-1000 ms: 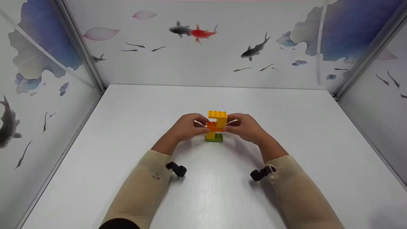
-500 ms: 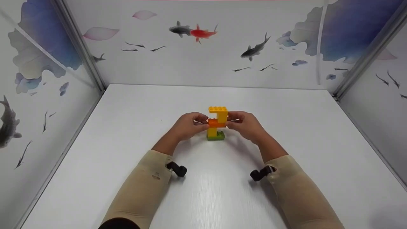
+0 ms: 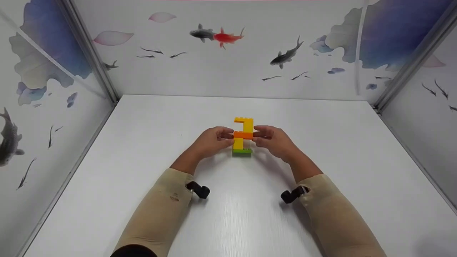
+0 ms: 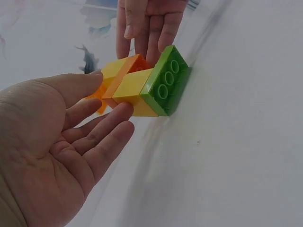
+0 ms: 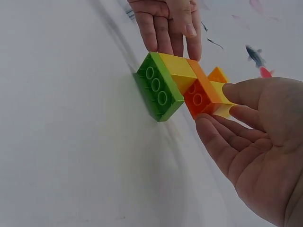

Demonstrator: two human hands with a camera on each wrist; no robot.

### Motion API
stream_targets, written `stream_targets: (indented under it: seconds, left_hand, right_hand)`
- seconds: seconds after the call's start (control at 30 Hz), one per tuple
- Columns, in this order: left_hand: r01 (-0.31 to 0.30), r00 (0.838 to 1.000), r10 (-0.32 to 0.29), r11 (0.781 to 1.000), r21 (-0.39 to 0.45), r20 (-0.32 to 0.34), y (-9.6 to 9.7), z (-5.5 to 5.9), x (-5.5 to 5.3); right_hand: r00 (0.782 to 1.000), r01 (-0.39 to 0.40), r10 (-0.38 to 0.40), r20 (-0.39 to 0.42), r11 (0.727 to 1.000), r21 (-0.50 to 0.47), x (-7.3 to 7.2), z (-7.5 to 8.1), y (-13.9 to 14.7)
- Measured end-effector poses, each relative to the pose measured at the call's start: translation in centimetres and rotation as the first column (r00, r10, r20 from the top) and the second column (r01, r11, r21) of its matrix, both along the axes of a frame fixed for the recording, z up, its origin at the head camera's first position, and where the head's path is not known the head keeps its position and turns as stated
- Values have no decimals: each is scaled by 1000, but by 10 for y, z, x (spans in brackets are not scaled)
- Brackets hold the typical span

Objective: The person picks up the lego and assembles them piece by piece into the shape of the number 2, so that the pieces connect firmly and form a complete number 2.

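A stack of toy building bricks is held between the two hands near the middle of the table in the head view. From the bottom it has a green brick, a yellow block, an orange brick, and yellow pieces at the top that jut out left. My left hand pinches the orange brick's left end with thumb and fingers. At the right end, my right hand grips the orange brick and the yellow piece above it. Both wrist views show the green brick's hollow underside, tilted off the tabletop.
The white table stretches around the hands. Behind it stands a white wall panel printed with fish and leaves, with similar panels at both sides. A black wrist mount sits on the left sleeve, and another mount on the right.
The brick stack has tilted back, so its top studs show less and its front face more. Its top has risen in the head view. Both hands stay at its sides, barely shifted.
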State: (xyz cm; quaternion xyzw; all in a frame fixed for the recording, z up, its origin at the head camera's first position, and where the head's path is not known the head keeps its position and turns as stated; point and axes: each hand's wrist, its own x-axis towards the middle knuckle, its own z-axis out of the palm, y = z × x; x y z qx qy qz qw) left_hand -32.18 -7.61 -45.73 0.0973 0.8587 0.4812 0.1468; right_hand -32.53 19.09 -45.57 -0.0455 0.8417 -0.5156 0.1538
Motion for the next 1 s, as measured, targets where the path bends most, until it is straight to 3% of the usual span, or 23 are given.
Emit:
stream_targets:
  seconds: [0.27,0.47,0.7,0.83,1.0]
  left_hand:
    - [50,998,-50,999,6,32,0,-2,2]
    - [55,996,-53,998,-26,77,0,0,4]
    - [51,996,-49,998,-23,71,-2,0,3]
    - [16,999,-16,1000,-10,42,-5,2,1]
    - [-83,996,83,996,-25,-26,-5,10,-3]
  right_hand:
    - [999,-33,33,12,999,29,1,-6,1]
    - [998,-48,46,39,997,62,1,-8,2]
    - [998,-40,37,45,998,58,4,-4,2]
    - [999,-51,51,-3,993,110,4,-1,2]
    - [992,-46,74,-103,966,253,3,5,2]
